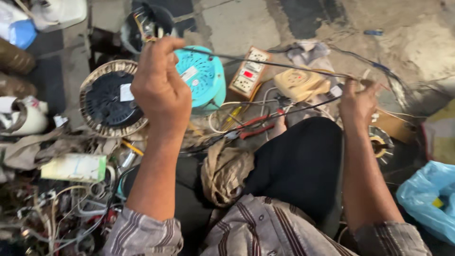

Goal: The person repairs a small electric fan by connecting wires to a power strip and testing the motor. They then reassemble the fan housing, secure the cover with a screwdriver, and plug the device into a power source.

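Black wire [265, 61] runs taut across the upper middle of the scene, stretched between the person's two hands above the floor [237, 21]. Left hand [159, 87]: raised, fingers clenched around one end of the wire, near a dark round housing [144, 21] at the top edge. Right hand [358, 102]: fingers pinched on the other end of the wire, beside a beige socket box [299, 84]. Below the wire, on the floor, lie a turquoise round casing [204, 76], a wooden switchboard [249, 72] with sockets, and a round dark fan-like part with a pale ribbed rim [110, 99]. Red-handled pliers [256, 125] rest just beyond the person's knee, which is clad in black. A heap of loose wires and small parts [66, 208] fills the lower left corner of the floor; a blue plastic bag [429, 196] sits at the right edge.
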